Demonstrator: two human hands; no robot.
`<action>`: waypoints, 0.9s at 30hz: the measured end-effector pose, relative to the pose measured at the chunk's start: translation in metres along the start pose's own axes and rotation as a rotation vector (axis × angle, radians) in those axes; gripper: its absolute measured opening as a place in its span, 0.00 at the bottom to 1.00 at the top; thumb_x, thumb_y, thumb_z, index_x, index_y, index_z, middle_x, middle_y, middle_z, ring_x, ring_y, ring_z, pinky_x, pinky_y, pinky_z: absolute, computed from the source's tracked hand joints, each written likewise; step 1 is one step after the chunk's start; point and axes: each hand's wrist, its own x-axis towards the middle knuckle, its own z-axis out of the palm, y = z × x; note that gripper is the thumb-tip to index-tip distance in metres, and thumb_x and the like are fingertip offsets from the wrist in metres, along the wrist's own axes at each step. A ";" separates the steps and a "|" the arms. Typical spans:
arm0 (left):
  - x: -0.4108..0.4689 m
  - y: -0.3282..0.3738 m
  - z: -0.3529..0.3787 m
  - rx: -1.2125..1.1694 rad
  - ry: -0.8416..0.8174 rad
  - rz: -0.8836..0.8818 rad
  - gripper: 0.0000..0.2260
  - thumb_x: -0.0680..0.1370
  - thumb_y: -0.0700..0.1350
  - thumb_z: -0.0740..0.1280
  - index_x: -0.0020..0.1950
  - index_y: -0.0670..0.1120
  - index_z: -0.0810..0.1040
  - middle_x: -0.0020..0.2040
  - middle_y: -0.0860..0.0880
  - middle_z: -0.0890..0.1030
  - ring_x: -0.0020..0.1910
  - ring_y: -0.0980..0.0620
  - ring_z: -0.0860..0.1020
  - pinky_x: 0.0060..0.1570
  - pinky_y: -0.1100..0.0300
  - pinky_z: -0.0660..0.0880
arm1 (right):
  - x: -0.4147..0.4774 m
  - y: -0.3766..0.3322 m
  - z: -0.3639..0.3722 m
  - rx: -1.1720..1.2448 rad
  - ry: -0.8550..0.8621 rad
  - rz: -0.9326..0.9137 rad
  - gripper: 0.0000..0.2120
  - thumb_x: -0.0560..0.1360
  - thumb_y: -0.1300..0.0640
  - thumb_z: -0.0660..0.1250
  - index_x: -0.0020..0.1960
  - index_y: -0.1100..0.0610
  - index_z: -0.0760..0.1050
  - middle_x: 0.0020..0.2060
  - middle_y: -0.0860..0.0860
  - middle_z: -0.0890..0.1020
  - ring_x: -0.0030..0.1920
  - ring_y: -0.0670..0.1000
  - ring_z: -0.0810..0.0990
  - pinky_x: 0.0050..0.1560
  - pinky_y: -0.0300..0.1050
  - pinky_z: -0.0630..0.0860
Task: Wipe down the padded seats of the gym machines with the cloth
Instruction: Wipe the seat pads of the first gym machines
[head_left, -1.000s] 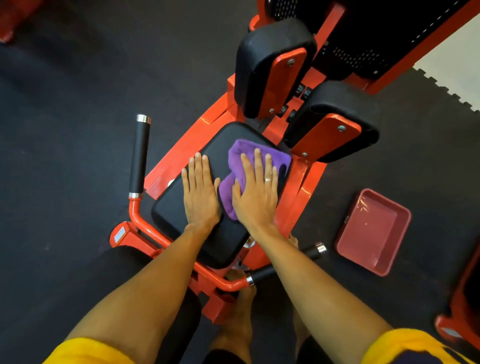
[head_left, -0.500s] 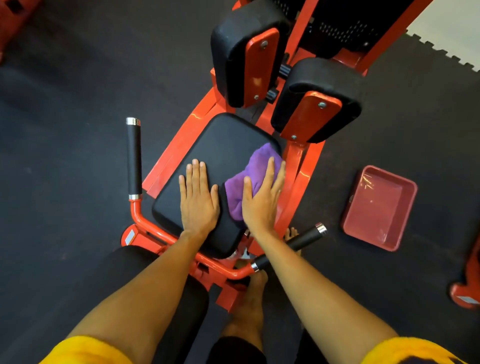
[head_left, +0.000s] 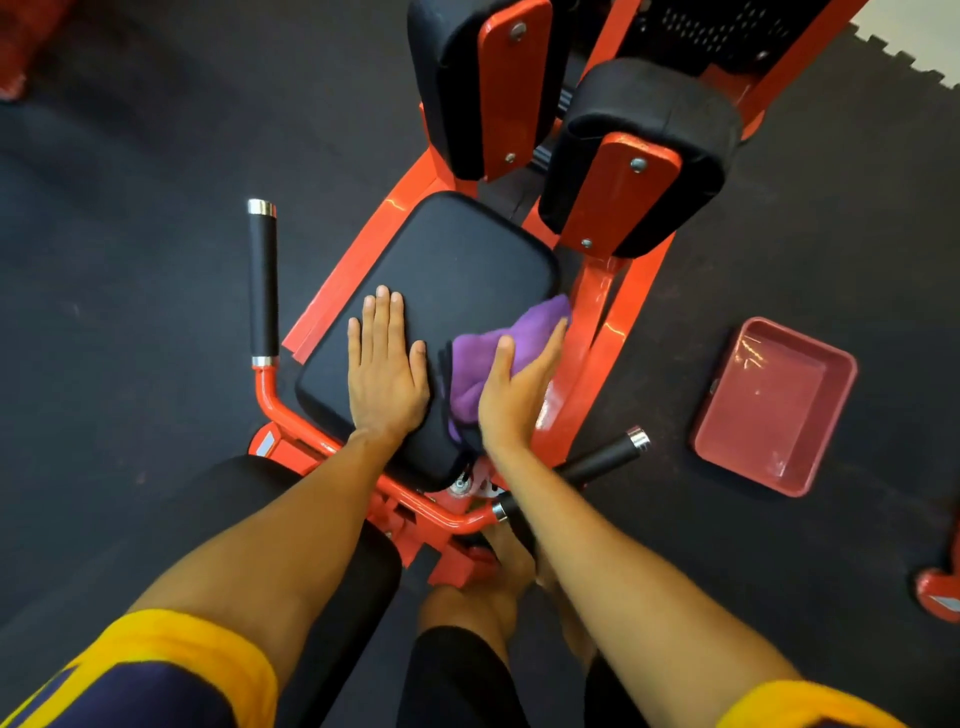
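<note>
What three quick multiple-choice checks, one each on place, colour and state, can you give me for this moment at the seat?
1. Where does the red tray lie?
A. on the seat
B. on the floor, right of the machine
C. on the left handle

2. What colour is the cloth?
A. yellow
B. white
C. purple

3. How is the left hand?
A. flat on the seat, fingers straight
B. closed round a handle
C. lifted clear of the machine

Key:
1 B, the tray sits on the dark floor beside the orange frame.
2 C, the cloth under the right hand is purple.
3 A, the palm lies open on the black pad, beside the cloth.
</note>
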 end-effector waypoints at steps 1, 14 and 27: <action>0.000 0.000 0.000 -0.010 0.005 0.002 0.28 0.84 0.49 0.52 0.83 0.42 0.51 0.83 0.43 0.52 0.82 0.47 0.48 0.81 0.46 0.46 | 0.018 -0.005 0.002 -0.020 0.027 -0.031 0.36 0.82 0.41 0.58 0.83 0.55 0.52 0.81 0.57 0.58 0.80 0.57 0.60 0.77 0.56 0.63; -0.002 -0.005 0.007 -0.110 0.062 0.001 0.30 0.83 0.40 0.62 0.82 0.42 0.53 0.83 0.46 0.51 0.82 0.50 0.47 0.81 0.47 0.45 | 0.054 -0.052 0.032 -0.838 -0.211 -0.849 0.30 0.78 0.51 0.65 0.78 0.57 0.67 0.81 0.55 0.62 0.81 0.61 0.57 0.81 0.60 0.50; -0.002 -0.003 0.004 -0.105 0.084 0.020 0.27 0.84 0.44 0.57 0.82 0.40 0.55 0.83 0.43 0.54 0.82 0.48 0.50 0.81 0.46 0.47 | 0.059 -0.055 0.022 -0.834 -0.236 -0.815 0.31 0.77 0.50 0.66 0.79 0.55 0.67 0.79 0.54 0.66 0.80 0.60 0.60 0.80 0.60 0.53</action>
